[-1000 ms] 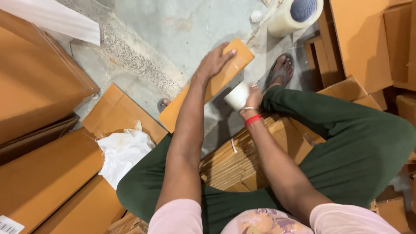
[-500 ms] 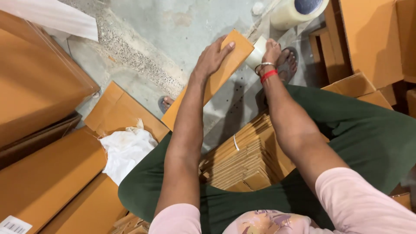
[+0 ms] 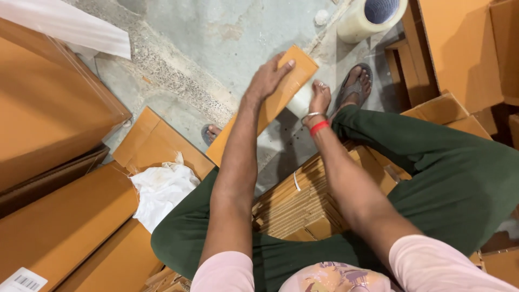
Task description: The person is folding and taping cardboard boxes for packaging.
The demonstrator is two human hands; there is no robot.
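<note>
Your hands work a slim cardboard box [image 3: 265, 103] on the concrete floor [image 3: 216, 32].

Your left hand [image 3: 268, 77] lies flat and spread on the box's top, arm straight; your right hand [image 3: 318, 100] grips a tape roll [image 3: 299, 101] against the box's right edge. Flattened cartons [image 3: 303, 203] stack near the box, between your legs. The box is plain brown, long and narrow.

Even indoor light, soft shadows under arms, edges perhaps slightly blurred.
</note>
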